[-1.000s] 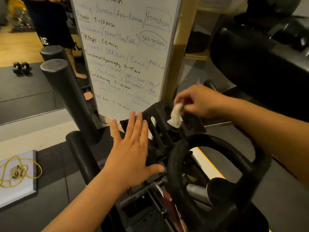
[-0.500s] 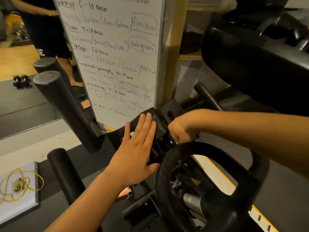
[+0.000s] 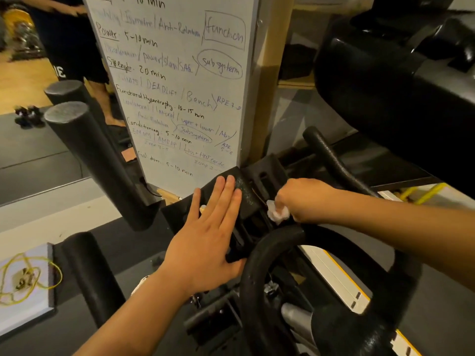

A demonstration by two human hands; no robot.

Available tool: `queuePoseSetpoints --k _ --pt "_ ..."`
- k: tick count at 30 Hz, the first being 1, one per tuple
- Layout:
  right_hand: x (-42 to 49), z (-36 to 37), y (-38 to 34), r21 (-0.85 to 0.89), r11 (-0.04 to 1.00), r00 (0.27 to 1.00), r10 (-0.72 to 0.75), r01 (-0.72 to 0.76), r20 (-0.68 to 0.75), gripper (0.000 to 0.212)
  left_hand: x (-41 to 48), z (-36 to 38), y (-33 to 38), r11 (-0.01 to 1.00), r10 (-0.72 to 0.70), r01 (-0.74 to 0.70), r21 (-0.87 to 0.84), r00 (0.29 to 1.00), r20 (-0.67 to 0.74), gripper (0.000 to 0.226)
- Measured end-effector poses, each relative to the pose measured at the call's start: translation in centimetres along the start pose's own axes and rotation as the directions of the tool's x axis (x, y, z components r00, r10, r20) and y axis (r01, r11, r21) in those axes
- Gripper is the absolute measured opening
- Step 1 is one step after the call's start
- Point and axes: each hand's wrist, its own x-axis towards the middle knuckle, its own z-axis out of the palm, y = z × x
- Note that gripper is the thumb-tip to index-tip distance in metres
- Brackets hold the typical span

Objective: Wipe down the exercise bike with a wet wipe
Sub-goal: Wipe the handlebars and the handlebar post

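Wipe [image 3: 276,215], bunched into a white wad with no clear long axis, is clamped in the curled fingers of the right hand [image 3: 305,200] against the slotted console [image 3: 267,176] of the exercise bike [image 3: 253,278], while the left hand [image 3: 205,242] lies flat on the console, fingers straight and together, before a whiteboard [image 3: 180,86] on grey gym floor [image 3: 442,317].

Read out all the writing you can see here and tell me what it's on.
All on the whiteboard:
"Power 5-10 min"
"Strenght 20 min"
"DEADLIFT / Bench"
"RPE 7-8"
"Functional Hypertrophy 10-15 min"
"Conditioning 5-10 min"
"Cool down 5-10 min"
"function", boxed
"Sub system", circled
The paler lines between these are too faint to read.
On the shorts: white letters, too unclear to read.
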Motion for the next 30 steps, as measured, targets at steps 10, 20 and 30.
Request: queuePoseSetpoints --k 10,20,30 --pt "2.3 -5.2 1.8 -0.033 0.995 0.919 0.072 -0.092 -0.387 0.01 -0.2 0.0 0.1 1.0 -0.002 0.002 0.03 1.0 -0.004 0.112" --pt "-0.6 -2.0 0.3 0.401 0.882 0.962 0.173 -0.246 0.21 0.015 -0.2 0.5 -0.1 1.0 0.009 -0.009 -0.001 1.0 -0.022 0.112" --pt "1.4 -3.7 -3.0 0.992 0.119 0.983 0.175 0.034 -0.055 0.023 -0.2 0.5 -0.2 0.994 0.104 -0.105 -0.011 0.994 -0.036 0.094"
